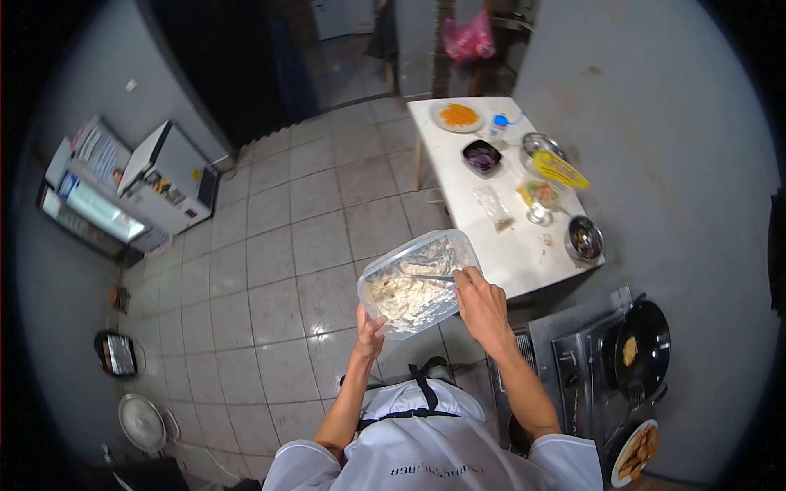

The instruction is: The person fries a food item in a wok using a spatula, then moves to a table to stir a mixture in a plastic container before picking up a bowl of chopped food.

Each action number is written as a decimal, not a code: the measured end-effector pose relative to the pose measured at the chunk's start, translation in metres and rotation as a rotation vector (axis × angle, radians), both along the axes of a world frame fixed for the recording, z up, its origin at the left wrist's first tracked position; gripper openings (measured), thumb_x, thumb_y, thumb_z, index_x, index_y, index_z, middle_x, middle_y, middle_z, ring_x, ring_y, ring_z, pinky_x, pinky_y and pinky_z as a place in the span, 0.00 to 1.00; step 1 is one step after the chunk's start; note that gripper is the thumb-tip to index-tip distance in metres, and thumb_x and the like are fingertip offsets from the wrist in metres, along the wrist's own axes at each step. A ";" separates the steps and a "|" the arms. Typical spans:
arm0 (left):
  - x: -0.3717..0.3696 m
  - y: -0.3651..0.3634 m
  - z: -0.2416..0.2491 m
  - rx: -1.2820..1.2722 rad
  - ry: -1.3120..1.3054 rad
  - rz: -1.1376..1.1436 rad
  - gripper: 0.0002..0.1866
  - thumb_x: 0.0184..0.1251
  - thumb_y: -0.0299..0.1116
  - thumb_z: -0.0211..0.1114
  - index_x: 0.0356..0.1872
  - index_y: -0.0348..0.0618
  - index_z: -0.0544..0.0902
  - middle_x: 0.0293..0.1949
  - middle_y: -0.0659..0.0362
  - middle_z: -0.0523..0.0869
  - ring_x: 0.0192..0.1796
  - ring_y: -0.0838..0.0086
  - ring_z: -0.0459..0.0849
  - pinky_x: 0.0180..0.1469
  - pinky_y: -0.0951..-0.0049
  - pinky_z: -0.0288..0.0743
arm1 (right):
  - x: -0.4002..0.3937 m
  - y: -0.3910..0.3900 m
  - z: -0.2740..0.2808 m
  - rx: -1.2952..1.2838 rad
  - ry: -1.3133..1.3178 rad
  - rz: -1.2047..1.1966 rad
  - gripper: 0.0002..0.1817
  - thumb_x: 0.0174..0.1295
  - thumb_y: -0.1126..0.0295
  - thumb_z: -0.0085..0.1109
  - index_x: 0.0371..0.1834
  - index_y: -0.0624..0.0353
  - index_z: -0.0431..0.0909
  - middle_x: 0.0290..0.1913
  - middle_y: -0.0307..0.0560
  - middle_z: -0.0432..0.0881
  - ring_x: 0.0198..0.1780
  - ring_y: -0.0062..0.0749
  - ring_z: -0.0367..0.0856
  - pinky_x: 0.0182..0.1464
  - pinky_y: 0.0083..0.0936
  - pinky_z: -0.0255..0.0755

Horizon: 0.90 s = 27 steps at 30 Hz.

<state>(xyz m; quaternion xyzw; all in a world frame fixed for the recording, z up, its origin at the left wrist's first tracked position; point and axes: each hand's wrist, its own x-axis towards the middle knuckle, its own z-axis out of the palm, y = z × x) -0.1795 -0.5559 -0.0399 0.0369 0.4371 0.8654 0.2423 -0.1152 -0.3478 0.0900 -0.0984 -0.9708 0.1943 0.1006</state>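
A person stands holding a clear rectangular plastic tub [401,334] in front of the body, over the tiled floor [286,286]. The left hand [370,331] grips its near left corner; the right hand [481,307] is closed around the handle of a utensil [430,277] that reaches into the tub. Inside lies a pale, lumpy mixture [403,299], with smears up the walls.

Beyond the tub, the white worktop [471,214] carries a plate [437,110] of orange shreds [460,115], a black bowl [481,171] of purple pieces [481,155], and a clear bag [493,206]. Along the wall side are a blue-capped container [499,123], a metal bowl [532,141] with a yellow tray [561,169] beside it, and a yellowish dish of mixed food [539,195]. A second metal bowl [596,250], holding dark contents, sits close to the near right corner.

To the right, a black wok [651,327] on the stove [585,348] holds a small golden piece [630,352]; a plate [619,470] of browned pieces [639,454] is just below it in view. Bare floor spreads left of the tub, towards the white cabinet [168,184], giving open room on that side.
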 end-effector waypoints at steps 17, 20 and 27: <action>-0.030 -0.291 0.025 0.007 0.060 0.523 0.48 0.41 0.38 0.65 0.69 0.36 0.56 0.63 0.50 0.67 0.67 0.62 0.64 0.69 0.66 0.56 | -0.124 -0.285 0.006 -0.136 0.060 0.578 0.08 0.53 0.71 0.66 0.29 0.66 0.80 0.26 0.50 0.77 0.26 0.43 0.78 0.28 0.33 0.68; -0.031 -0.335 0.022 0.017 0.052 0.630 0.48 0.42 0.36 0.63 0.69 0.36 0.55 0.64 0.49 0.66 0.68 0.62 0.63 0.70 0.66 0.54 | -0.143 -0.335 0.009 -0.599 0.057 0.667 0.04 0.54 0.80 0.63 0.32 0.69 0.82 0.20 0.40 0.70 0.22 0.16 0.62 0.24 0.17 0.58; -0.029 -0.378 0.015 -0.003 0.073 0.768 0.48 0.43 0.39 0.62 0.70 0.36 0.54 0.64 0.49 0.65 0.68 0.62 0.62 0.70 0.66 0.54 | -0.171 -0.397 0.020 -0.869 0.213 0.777 0.08 0.56 0.83 0.59 0.39 0.66 0.84 0.27 0.44 0.79 0.24 0.20 0.74 0.26 0.16 0.65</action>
